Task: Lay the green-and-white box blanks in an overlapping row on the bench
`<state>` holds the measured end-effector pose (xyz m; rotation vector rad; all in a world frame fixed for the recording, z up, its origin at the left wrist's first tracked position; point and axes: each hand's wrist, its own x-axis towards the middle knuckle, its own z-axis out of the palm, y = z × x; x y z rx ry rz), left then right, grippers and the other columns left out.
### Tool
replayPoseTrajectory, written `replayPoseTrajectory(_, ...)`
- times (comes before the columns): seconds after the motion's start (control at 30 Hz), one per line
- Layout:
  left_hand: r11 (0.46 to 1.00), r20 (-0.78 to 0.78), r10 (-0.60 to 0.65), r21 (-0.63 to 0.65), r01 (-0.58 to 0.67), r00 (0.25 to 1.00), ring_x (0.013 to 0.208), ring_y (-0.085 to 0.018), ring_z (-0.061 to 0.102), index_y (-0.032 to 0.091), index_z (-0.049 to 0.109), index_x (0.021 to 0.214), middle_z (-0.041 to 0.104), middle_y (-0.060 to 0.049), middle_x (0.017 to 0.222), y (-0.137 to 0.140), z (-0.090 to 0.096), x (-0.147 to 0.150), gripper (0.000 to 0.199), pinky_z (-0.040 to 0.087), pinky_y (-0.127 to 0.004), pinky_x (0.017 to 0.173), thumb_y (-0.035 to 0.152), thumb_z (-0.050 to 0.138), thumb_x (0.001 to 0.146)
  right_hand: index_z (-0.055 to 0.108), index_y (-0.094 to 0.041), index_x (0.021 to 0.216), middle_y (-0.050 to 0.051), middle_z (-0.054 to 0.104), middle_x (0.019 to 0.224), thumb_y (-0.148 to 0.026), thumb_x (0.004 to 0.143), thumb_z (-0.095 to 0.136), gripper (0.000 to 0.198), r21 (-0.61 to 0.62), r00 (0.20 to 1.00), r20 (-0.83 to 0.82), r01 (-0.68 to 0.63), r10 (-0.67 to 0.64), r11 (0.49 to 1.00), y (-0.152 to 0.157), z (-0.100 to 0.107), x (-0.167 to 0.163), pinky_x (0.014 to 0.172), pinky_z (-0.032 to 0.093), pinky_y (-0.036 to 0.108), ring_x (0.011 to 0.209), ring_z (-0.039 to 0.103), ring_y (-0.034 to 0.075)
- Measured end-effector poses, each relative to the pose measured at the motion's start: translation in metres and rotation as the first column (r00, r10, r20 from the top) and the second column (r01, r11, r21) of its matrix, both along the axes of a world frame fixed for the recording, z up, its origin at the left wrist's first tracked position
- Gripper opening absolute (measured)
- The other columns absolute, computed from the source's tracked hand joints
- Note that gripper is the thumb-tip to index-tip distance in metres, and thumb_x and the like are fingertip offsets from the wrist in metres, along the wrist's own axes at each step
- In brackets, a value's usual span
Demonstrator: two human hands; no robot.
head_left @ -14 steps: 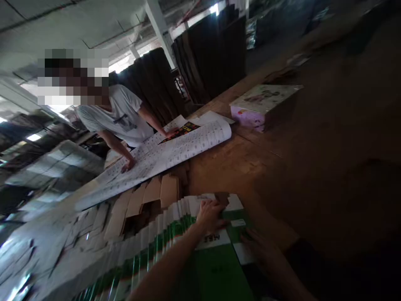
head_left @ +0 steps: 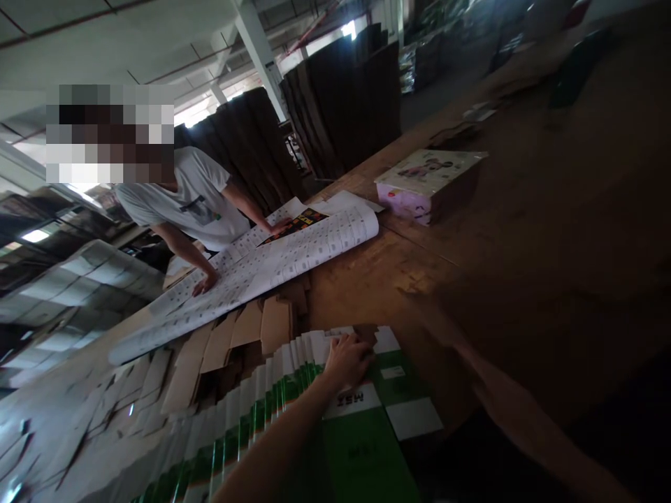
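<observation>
My left hand [head_left: 350, 360] lies on the upper part of a green-and-white flattened carton [head_left: 367, 447], its fingers bent over the board. This carton is the front one in a long overlapping row of flattened cartons [head_left: 246, 419] that fans away to the lower left. Past the carton's right side, my right hand [head_left: 437, 318] is apart from it, over the brown tabletop [head_left: 356, 293]. Shadow and motion smear its fingers, so their pose is unclear.
Across the table a person [head_left: 202, 199] leans with both hands on large printed sheets [head_left: 293, 251]. Brown cardboard pieces [head_left: 246, 325] lie between the sheets and cartons. A pink-sided box [head_left: 406, 199] sits at the back. Dark stacked boards [head_left: 346, 105] stand behind.
My right hand has left the carton's right side and moved up and away over the tabletop. My left hand stays on the carton. The view has shifted slightly.
</observation>
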<state>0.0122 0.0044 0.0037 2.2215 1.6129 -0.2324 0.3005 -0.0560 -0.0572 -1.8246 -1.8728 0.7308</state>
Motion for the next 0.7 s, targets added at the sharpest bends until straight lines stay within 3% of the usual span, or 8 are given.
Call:
replayPoseTrajectory(0.17,0.985,0.109,0.164,-0.076,-0.156,0.98,0.107,-0.025,0.053,0.021,0.069,0.096,0.064,-0.006,0.109,0.007,0.006,0.0,0.043,0.038,-0.043,0.095,0.038,0.029,0.098,0.048,-0.025,0.137,0.008,0.057,0.135,-0.053,0.086,0.04,0.059,-0.192,0.868,-0.477,0.048,-0.136,0.98,0.003,0.057,-0.015,0.092,0.051,0.035,0.12,0.055,0.027)
replayPoseTrajectory(0.23,0.949,0.213,0.313,-0.032,-0.313,0.926,0.11,-0.024,0.052,0.021,0.063,0.112,0.062,-0.008,0.115,0.012,0.01,-0.001,0.044,0.039,-0.04,0.096,0.036,0.023,0.098,0.051,-0.02,0.135,0.011,0.056,0.136,-0.057,0.082,0.044,0.064,-0.245,0.801,-0.569,0.05,-0.185,0.968,-0.004,0.06,-0.033,0.095,0.049,0.036,0.123,0.053,0.027)
replayPoseTrajectory(0.33,0.848,0.285,0.438,0.184,-0.497,0.853,0.127,-0.026,0.039,0.02,0.04,0.138,0.044,-0.013,0.14,0.015,0.014,0.002,0.05,0.034,-0.041,0.102,0.037,0.043,0.092,0.053,-0.014,0.132,0.015,0.058,0.133,-0.058,0.077,0.049,0.07,-0.311,0.7,-0.68,-0.004,-0.219,0.951,-0.022,0.05,-0.071,0.099,0.046,0.037,0.122,0.054,0.028)
replayPoseTrajectory(0.43,0.909,0.198,0.265,0.276,-0.313,0.944,0.136,-0.031,0.025,0.024,0.036,0.141,0.033,-0.012,0.148,0.009,0.012,0.009,0.069,0.023,-0.049,0.109,0.032,0.064,0.078,0.054,-0.018,0.132,0.013,0.068,0.116,-0.058,0.075,0.054,0.07,-0.381,0.616,-0.76,-0.167,-0.205,0.909,-0.041,0.035,-0.101,0.092,0.051,0.037,0.106,0.064,0.026)
replayPoseTrajectory(0.5,0.968,0.148,0.118,0.203,-0.147,0.982,0.133,-0.03,0.03,0.026,0.052,0.128,0.043,-0.008,0.143,0.003,0.007,0.012,0.051,0.02,-0.051,0.109,0.029,0.064,0.079,0.064,-0.021,0.118,0.009,0.074,0.092,-0.059,0.071,0.06,0.061,-0.444,0.596,-0.776,-0.286,-0.205,0.849,-0.05,0.022,-0.102,0.08,0.055,0.035,0.087,0.069,0.024)
replayPoseTrajectory(0.57,0.989,0.127,0.078,0.113,-0.093,0.989,0.125,-0.027,0.041,0.024,0.063,0.108,0.059,-0.005,0.127,-0.002,0.003,0.012,0.026,0.023,-0.05,0.106,0.026,0.059,0.083,0.072,-0.02,0.091,0.006,0.072,0.068,-0.06,0.067,0.064,0.048,-0.537,0.615,-0.744,-0.319,-0.26,0.781,-0.054,0.008,-0.088,0.066,0.056,0.032,0.069,0.069,0.023)
replayPoseTrajectory(0.63,0.99,0.107,0.113,0.075,-0.122,0.988,0.114,-0.025,0.049,0.023,0.066,0.094,0.067,-0.003,0.109,-0.004,0.001,0.009,0.015,0.028,-0.047,0.101,0.024,0.054,0.086,0.068,-0.019,0.069,0.005,0.067,0.055,-0.063,0.065,0.064,0.044,-0.63,0.648,-0.659,-0.196,-0.383,0.752,-0.052,-0.003,-0.064,0.055,0.054,0.029,0.058,0.067,0.022)
replayPoseTrajectory(0.7,0.985,0.091,0.152,0.062,-0.158,0.984,0.108,-0.024,0.051,0.023,0.068,0.09,0.069,-0.002,0.1,-0.004,0.002,0.007,0.017,0.032,-0.044,0.095,0.023,0.051,0.088,0.065,-0.02,0.065,0.006,0.068,0.057,-0.062,0.064,0.062,0.042,-0.636,0.659,-0.558,0.051,-0.505,0.77,-0.046,-0.008,-0.04,0.053,0.053,0.029,0.059,0.068,0.023)
